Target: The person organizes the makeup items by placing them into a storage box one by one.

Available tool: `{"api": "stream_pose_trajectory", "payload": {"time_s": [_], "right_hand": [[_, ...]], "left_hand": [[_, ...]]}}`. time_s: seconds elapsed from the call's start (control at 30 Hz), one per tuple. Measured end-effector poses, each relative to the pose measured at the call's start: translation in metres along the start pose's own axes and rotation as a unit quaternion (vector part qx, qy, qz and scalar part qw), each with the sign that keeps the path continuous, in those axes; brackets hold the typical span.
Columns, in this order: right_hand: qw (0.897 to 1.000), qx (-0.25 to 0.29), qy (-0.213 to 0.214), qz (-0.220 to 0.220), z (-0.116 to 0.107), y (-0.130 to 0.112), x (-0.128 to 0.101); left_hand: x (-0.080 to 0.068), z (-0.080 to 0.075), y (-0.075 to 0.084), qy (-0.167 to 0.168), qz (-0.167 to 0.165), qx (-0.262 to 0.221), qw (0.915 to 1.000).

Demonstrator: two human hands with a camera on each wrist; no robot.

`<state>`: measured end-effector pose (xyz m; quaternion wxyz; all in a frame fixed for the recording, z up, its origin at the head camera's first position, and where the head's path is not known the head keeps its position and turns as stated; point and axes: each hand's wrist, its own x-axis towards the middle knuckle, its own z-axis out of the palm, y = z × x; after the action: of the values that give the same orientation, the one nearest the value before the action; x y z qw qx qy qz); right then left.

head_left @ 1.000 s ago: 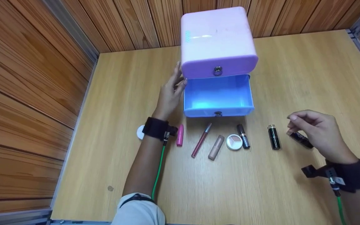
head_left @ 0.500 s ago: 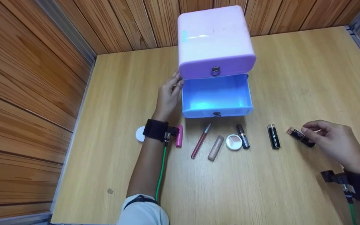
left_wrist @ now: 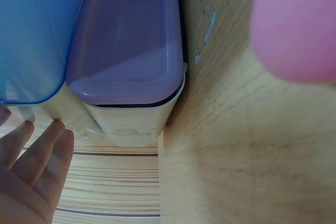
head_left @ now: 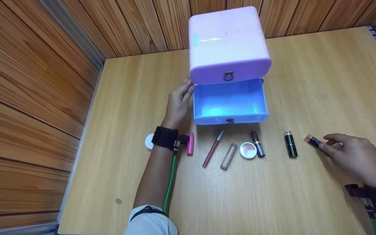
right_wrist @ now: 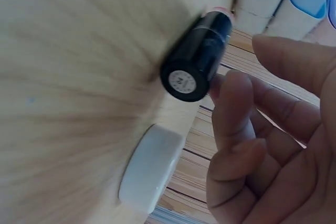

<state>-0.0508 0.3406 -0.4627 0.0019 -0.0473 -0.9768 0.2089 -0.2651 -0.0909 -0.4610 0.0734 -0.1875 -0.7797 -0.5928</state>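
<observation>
My left hand [head_left: 179, 101] rests against the left side of a pink and purple drawer box [head_left: 228, 39], whose lower blue drawer [head_left: 230, 119] is pulled out. In the left wrist view its fingers [left_wrist: 44, 153] reach the box's pale side, below the blue drawer. On the right, my right hand [head_left: 354, 153] is at a black lipstick tube [head_left: 314, 141] lying on the table. The right wrist view shows a fingertip right at the side of this lipstick [right_wrist: 197, 51], while the thumb [right_wrist: 283, 59] stands apart from it.
Before the drawer lie a pink tube [head_left: 190, 143], a red lip gloss [head_left: 212, 150], a mauve tube [head_left: 229, 156], a round palette [head_left: 248, 150], a dark tube [head_left: 258, 145] and another black lipstick [head_left: 290, 144]. A white round container [right_wrist: 152, 169] sits near my right hand.
My right hand has moved right and toward me, from the lipstick's far end round to its near end. The left hand's fingers have drawn in against the box.
</observation>
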Motion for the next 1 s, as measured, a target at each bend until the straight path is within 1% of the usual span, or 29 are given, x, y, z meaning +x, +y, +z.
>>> {"api": "stream_pose_trajectory", "payload": {"time_s": [0.07, 0.17, 0.27, 0.37, 0.53, 0.6, 0.77, 0.8, 0.83, 0.93, 1.0], "right_hand": [[1.000, -0.009, -0.019, 0.001, 0.003, -0.001, 0.002], [0.999, -0.023, -0.045, -0.014, 0.006, -0.002, 0.007], [0.997, -0.040, -0.053, -0.039, 0.007, -0.002, 0.011], [0.995, -0.054, -0.055, -0.060, 0.005, -0.001, 0.012], [0.994, -0.059, -0.069, -0.059, -0.003, -0.004, 0.015], [0.995, -0.060, -0.059, -0.058, -0.005, -0.005, 0.015], [0.996, -0.051, -0.005, -0.072, -0.015, -0.016, 0.016], [0.996, -0.047, 0.004, -0.075, -0.017, -0.020, 0.017], [0.996, -0.043, 0.011, -0.076, -0.020, -0.024, 0.019], [0.996, -0.028, 0.032, -0.077, -0.030, -0.041, 0.023], [0.995, -0.017, 0.049, -0.088, -0.035, -0.054, 0.027]], "left_hand": [[-0.002, -0.001, -0.001, 0.004, 0.006, 0.000, 1.0000], [-0.004, -0.002, -0.003, 0.007, 0.019, -0.005, 0.9998], [-0.005, -0.003, -0.005, 0.004, 0.027, -0.009, 0.9996], [-0.004, -0.001, -0.005, 0.000, 0.021, -0.013, 0.9997], [-0.001, 0.002, 0.000, 0.001, 0.006, -0.019, 0.9998], [0.000, 0.003, 0.000, 0.001, 0.004, -0.016, 0.9999], [0.000, 0.002, 0.001, -0.003, 0.002, -0.009, 1.0000], [-0.001, 0.002, 0.006, -0.002, -0.002, -0.008, 1.0000], [-0.001, 0.002, 0.006, 0.001, -0.005, -0.006, 1.0000], [0.000, 0.003, 0.006, 0.005, -0.011, -0.007, 0.9999], [0.000, 0.004, 0.005, 0.006, -0.010, -0.007, 0.9999]]}}
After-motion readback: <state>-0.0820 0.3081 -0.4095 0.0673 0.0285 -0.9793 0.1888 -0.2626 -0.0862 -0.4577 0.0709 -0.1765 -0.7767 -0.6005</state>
